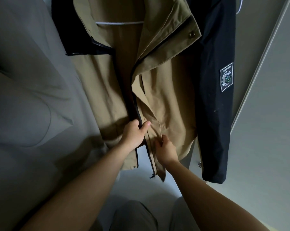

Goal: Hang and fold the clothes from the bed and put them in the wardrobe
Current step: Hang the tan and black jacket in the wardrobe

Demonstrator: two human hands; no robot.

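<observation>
A tan jacket [166,100] with black sleeves and a black front zip hangs in front of me on a white hanger [119,22]. Its front is open down the middle. My left hand [135,133] grips the left zip edge near the hem, thumb on top. My right hand [165,150] pinches the right front flap just below, fingers curled round the fabric. The right black sleeve [214,114] carries a square patch [226,77]. The left sleeve is mostly hidden behind the jacket body.
The bed with grey sheets [27,105] lies to the left, touching the jacket's side. A pale wardrobe door [270,114] stands at the right. My knees in grey trousers [136,215] show at the bottom, over a light floor [141,185].
</observation>
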